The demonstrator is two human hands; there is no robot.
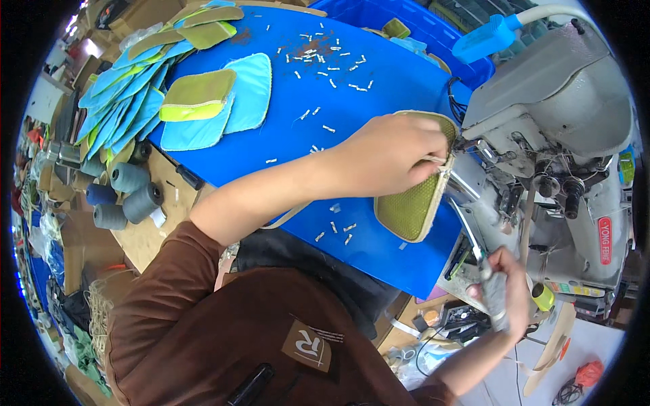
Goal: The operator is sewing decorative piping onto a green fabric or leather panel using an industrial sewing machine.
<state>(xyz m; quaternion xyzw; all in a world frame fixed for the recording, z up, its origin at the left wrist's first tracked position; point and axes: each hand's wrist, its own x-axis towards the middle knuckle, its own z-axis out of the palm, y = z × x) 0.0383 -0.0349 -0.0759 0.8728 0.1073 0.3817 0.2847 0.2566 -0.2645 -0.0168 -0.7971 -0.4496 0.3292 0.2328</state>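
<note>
My left hand (403, 150) grips an olive-green mesh fabric pad (406, 210) by its bound edge, with fingers closed over its upper right part. Pale binding tape runs around the pad's rim, and part of it is pinched in my fingers. In my right hand (509, 294) is a pair of scissors (472, 233) with grey wrapping on the handle. Its long metal blades point up and left, their tips close to the pad's right edge. Whether the blades touch the tape, I cannot tell. Right beside the pad stands a grey sewing machine (542, 101).
Blue and olive pads (203, 101) lie stacked at the far left of the blue table (305, 162). Small pale tape scraps (318, 57) are scattered across it. Thread cones (142, 203) stand at left. A blue bin (379, 17) is behind, and a light-blue nozzle (484, 40) hangs above the machine.
</note>
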